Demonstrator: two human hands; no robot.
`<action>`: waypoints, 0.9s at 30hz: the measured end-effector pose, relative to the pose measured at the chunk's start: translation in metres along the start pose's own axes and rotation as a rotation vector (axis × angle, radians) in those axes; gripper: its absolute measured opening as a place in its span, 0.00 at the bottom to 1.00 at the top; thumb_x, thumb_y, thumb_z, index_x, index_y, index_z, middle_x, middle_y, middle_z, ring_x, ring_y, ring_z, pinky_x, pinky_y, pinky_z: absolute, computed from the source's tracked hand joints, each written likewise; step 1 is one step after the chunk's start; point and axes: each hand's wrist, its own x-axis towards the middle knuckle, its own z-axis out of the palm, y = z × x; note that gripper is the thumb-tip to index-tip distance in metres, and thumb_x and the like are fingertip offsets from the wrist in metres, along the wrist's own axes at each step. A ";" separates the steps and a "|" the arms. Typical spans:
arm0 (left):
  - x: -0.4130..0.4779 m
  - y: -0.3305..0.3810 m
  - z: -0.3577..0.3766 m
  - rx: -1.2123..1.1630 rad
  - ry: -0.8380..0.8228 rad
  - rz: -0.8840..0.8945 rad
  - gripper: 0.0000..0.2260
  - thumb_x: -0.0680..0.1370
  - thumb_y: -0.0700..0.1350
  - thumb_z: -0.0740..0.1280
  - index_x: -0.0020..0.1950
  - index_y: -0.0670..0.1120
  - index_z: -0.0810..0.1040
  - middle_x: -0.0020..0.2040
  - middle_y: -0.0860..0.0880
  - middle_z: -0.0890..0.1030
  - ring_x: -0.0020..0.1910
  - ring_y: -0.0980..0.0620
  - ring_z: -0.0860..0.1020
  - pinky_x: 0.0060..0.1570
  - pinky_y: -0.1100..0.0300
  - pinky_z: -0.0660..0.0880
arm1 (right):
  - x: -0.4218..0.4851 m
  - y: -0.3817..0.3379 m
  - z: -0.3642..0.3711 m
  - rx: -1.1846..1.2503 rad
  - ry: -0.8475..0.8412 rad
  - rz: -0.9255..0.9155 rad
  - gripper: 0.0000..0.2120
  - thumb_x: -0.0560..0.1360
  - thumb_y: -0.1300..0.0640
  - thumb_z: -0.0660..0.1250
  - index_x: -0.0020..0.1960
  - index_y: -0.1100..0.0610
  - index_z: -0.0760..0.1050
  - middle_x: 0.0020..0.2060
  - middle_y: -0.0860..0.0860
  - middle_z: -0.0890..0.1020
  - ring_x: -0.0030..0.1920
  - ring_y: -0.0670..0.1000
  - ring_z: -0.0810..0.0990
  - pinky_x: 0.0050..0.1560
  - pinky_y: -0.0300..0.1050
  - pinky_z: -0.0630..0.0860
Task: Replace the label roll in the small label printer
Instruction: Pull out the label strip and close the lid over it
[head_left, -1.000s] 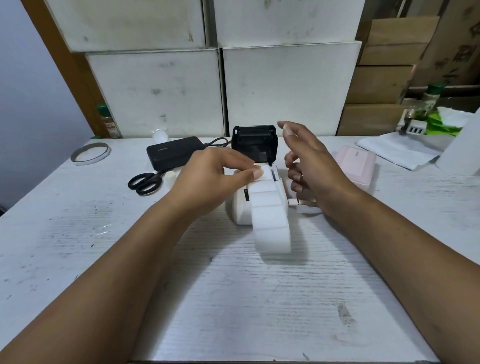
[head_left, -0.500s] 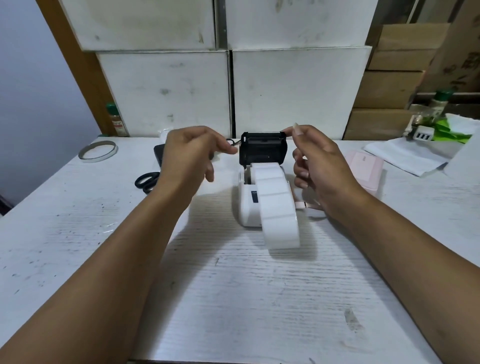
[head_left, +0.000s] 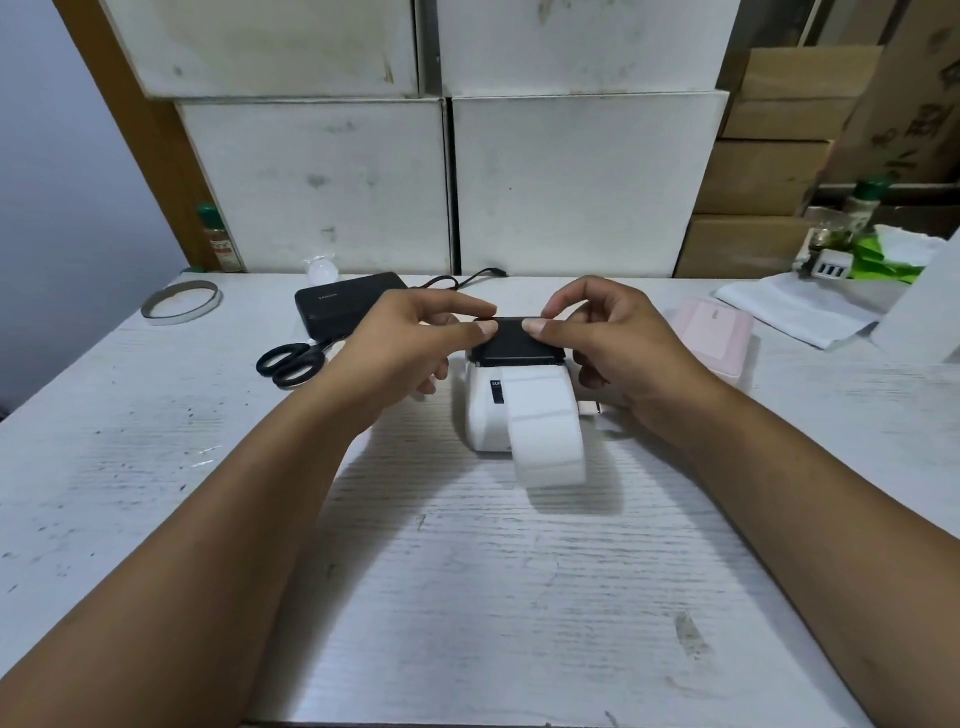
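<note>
Nearest the camera, two bare forearms are seen entering from the lower corners of the frame and converging over a white, scuffed table (head_left: 467, 597). Just above the middle of the frame, a strip of white labels (head_left: 545, 421) is draped down the front of the small white label printer (head_left: 483, 410), its lower end curling onto the table. The printer's black lid (head_left: 511, 345) is seen lowered over the top of the body, with the strip emerging from beneath its front edge. The lid is pinched from both sides: the left hand (head_left: 410, 343) is closed on its left end, thumb on top, and the right hand (head_left: 613, 338) is closed on its right end in the same way.

Farther back, black scissors (head_left: 291, 358) lie to the left of centre, with a black power bank (head_left: 348, 304) and its cable behind them. A ring of tape (head_left: 182, 301) rests at the upper left of the table. A pink device (head_left: 711, 332) is placed to the right, beyond the right hand. White boxes (head_left: 571, 182) are stacked against the far edge.
</note>
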 end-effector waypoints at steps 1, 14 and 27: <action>0.001 0.000 -0.001 -0.006 -0.007 -0.010 0.08 0.78 0.50 0.78 0.56 0.55 0.89 0.40 0.51 0.77 0.29 0.55 0.74 0.31 0.56 0.73 | 0.000 -0.001 -0.001 -0.027 0.009 0.006 0.12 0.75 0.57 0.81 0.51 0.55 0.79 0.29 0.47 0.73 0.28 0.49 0.68 0.25 0.38 0.66; 0.003 0.000 -0.007 0.048 -0.193 -0.119 0.20 0.80 0.53 0.74 0.72 0.54 0.81 0.57 0.57 0.83 0.32 0.55 0.79 0.31 0.59 0.78 | -0.001 -0.005 -0.018 -0.293 -0.041 0.098 0.27 0.68 0.36 0.82 0.58 0.50 0.78 0.33 0.47 0.76 0.21 0.45 0.68 0.21 0.36 0.61; 0.008 -0.023 0.004 -0.006 -0.079 0.023 0.20 0.83 0.52 0.71 0.76 0.54 0.78 0.60 0.51 0.84 0.39 0.54 0.82 0.29 0.56 0.83 | 0.000 0.006 -0.009 -0.387 0.071 -0.058 0.21 0.73 0.31 0.75 0.52 0.48 0.81 0.28 0.48 0.81 0.26 0.46 0.77 0.31 0.40 0.71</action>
